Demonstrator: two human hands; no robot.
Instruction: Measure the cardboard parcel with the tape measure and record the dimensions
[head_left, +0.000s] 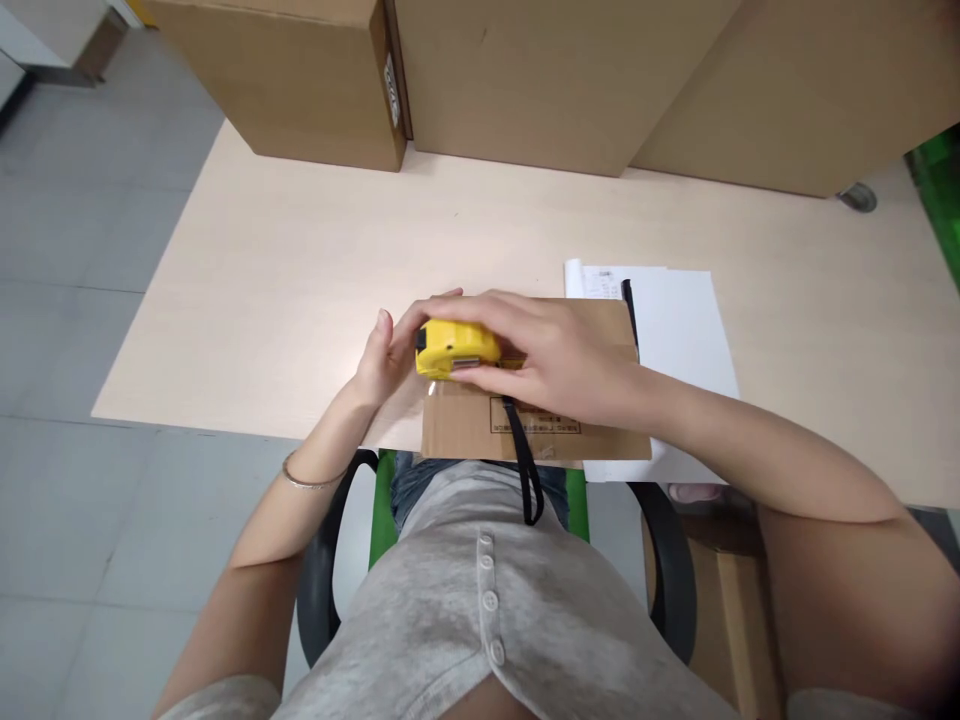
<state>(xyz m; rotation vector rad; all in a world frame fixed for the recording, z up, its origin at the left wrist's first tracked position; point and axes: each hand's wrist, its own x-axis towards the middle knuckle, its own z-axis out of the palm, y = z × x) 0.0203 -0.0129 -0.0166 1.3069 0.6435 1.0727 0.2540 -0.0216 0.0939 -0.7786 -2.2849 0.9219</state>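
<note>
My right hand (551, 345) is closed around a yellow tape measure (457, 347) with a black end, held over the left part of a small brown cardboard box (600, 400). A black wrist strap (525, 465) hangs from the tape measure across the box's near edge. No drawn-out blade can be made out. My left hand (386, 355) is beside the box's left side, thumb raised and apart, fingers stretched forward. Its fingers are partly hidden behind the tape measure and my right hand, so I cannot tell whether they touch the box.
White papers (682, 350) lie beneath and right of the small box, with a thin black object (628, 300) on them. Large cardboard boxes (525, 90) line the far edge of the pale table (247, 300). Black chair armrests (667, 570) flank my body.
</note>
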